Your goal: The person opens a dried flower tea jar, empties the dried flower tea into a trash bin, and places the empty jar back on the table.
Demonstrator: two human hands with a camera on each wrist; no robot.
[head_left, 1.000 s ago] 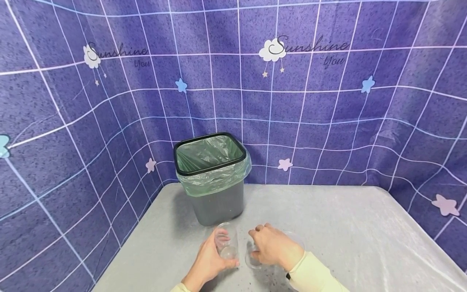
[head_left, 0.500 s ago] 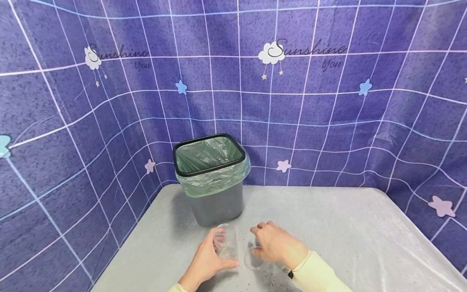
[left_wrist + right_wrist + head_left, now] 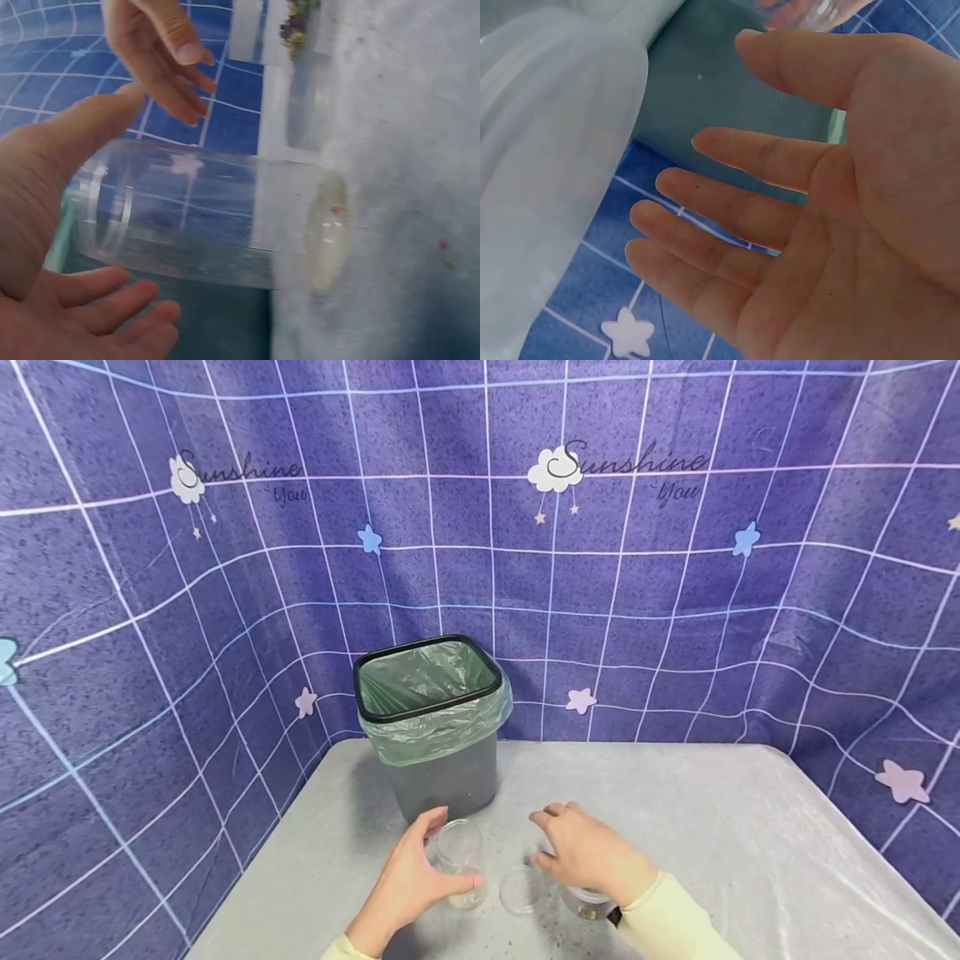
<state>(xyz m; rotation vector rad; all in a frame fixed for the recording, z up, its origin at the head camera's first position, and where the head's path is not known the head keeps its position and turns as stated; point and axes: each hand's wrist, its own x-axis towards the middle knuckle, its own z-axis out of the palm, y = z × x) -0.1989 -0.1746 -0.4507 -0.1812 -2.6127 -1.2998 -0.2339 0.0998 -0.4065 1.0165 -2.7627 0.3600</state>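
A clear, tall cylindrical jar (image 3: 461, 860) stands upright on the table, some pale matter at its bottom. Around it is my left hand (image 3: 408, 881), thumb and fingers spread; the left wrist view shows this hand (image 3: 45, 225) with gaps beside the jar (image 3: 187, 210). A clear round lid (image 3: 519, 892) lies flat to the jar's right. My right hand (image 3: 592, 856) hovers beyond the lid, fingers extended and holding nothing in the right wrist view. Partly hidden under the right wrist is a clear container (image 3: 588, 907) with dried flower bits, which also show in the left wrist view (image 3: 296, 30).
A grey bin (image 3: 450, 781) with a green liner (image 3: 442, 739) and black rim stands behind the jar. Small dark crumbs dot the grey tabletop (image 3: 675, 810) near the front. A purple curtain (image 3: 645, 610) encloses the back and sides. Some translucent rounded plastic (image 3: 555, 165) fills the right wrist view's left side.
My left hand's fingers have come off the jar and spread wider. The right hand has moved right, away from the lid, which stays on the table.
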